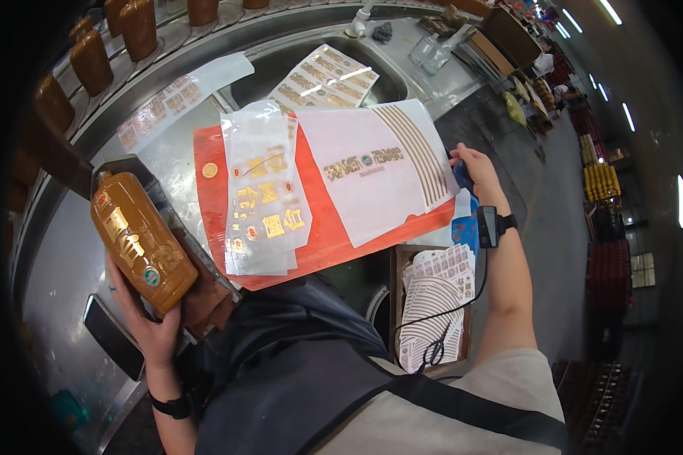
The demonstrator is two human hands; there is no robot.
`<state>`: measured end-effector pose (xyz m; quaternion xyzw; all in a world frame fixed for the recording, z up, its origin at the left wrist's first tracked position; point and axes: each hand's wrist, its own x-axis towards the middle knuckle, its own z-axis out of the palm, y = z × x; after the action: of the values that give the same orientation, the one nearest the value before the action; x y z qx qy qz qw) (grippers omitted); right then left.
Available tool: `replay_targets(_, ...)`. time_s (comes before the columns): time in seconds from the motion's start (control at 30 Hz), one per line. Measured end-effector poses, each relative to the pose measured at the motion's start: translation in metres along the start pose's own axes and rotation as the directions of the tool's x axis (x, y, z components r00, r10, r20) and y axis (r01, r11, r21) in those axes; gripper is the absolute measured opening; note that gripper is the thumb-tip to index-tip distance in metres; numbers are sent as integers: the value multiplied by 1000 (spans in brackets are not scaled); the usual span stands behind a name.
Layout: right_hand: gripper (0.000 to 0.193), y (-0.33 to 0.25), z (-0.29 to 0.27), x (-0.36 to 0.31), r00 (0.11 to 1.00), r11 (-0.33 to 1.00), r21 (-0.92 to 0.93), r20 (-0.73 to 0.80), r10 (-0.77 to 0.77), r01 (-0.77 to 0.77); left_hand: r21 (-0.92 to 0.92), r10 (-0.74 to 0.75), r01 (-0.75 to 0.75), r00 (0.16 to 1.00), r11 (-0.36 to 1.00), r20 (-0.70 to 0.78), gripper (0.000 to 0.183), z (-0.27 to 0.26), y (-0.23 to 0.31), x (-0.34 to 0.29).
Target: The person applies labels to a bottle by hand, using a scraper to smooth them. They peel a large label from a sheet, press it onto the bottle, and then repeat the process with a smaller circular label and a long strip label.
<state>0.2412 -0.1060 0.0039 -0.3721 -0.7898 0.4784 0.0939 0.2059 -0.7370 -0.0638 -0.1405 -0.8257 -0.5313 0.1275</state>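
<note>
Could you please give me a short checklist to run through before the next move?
1. Left hand touching the brown bottle: ok, near its lower end.
2. Bottle's gold-lettered side visible: ok.
3. Translucent sheets wholly within the red board: not ok, they overhang its far edge.
4. Right hand holding the dark blue item: cannot tell.
5. Printed sheets unobstructed by the black cable: not ok, it crosses over them.

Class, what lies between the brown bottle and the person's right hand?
The head view shows mainly a red board, bearing gold-lettered sheets and white sheets.
</note>
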Motion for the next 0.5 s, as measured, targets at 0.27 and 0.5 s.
replay_targets(0.27, 26, 34, -44, 7, 979, 894, -431, -93, -182, 125, -4, 11, -11, 1000, 1000, -3, 97, 2, -2, 2)
replay_targets(0.5, 23, 38, -24, -2, 975, 891, -405, 5, -221, 204, 39, 18, -17, 1000, 999, -8, 97, -1, -1, 0)
